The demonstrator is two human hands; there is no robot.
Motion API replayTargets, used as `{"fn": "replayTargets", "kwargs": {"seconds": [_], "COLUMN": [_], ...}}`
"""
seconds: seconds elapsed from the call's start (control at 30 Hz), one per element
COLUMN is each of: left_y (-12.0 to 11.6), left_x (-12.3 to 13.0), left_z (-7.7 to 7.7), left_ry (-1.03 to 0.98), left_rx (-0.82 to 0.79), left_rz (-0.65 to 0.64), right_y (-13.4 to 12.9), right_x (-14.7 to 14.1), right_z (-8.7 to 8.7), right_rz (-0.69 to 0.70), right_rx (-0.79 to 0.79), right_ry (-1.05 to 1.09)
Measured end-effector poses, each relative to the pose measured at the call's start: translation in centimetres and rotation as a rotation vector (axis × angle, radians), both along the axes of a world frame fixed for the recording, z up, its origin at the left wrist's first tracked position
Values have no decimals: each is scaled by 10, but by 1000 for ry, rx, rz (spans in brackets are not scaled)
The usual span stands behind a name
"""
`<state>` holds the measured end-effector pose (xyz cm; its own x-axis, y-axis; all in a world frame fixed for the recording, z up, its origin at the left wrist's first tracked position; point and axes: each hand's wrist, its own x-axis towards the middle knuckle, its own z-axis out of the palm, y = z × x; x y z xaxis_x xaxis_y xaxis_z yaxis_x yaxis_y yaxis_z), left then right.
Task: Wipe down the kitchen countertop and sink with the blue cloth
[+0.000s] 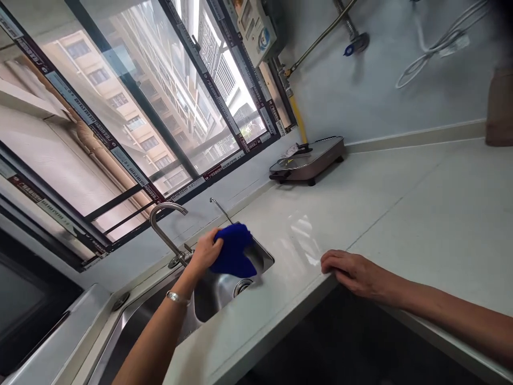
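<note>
You pinch a blue cloth (233,251) in your left hand (206,250) toward seven o'clock, over the sink (206,302), perhaps so drips land there; at four o'clock your right hand (356,274) (free of any object) rests on the counter (420,235) edge, seemingly for balance

This is a kitchen: a steel sink (208,299) at seven o'clock with a curved tap (153,218) at eight, a pale countertop (401,240) stretching to three, a lidded pan (316,167) at two. Through the glare of the window (134,96) at ten stand what are probably apartment blocks (116,85).
</note>
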<state>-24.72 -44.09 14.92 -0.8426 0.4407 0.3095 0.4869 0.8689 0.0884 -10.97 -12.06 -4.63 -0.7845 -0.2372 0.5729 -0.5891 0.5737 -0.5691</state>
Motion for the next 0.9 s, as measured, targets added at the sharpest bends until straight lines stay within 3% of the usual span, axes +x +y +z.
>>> {"fn": "replayTargets", "kwargs": {"seconds": [0.1,0.2,0.3,0.37,0.5,0.73,0.9], "left_y": [53,89,99,94,82,101,111], "left_x": [-3,20,54,68,59,42,30], "left_z": [1,-15,-33,-41,-62,-128,-139], "left_ry": [105,1,-256,-352,-272,-240,-246], "left_rx": [102,57,-100,-131,-48,-129,-147], "left_rz": [-73,-300,-606,-685,-555,-499,-463], "right_y": [0,-1,-2,-3,-5,-4,-3], "right_x": [2,8,14,15,16,18,18], "right_z": [4,9,13,15,18,22,18], "right_rz": [-17,-54,-113,-156,-202,-244,-216], "right_rx": [26,63,96,93,65,-19,30], "right_ry": [27,91,154,181,190,145,104]}}
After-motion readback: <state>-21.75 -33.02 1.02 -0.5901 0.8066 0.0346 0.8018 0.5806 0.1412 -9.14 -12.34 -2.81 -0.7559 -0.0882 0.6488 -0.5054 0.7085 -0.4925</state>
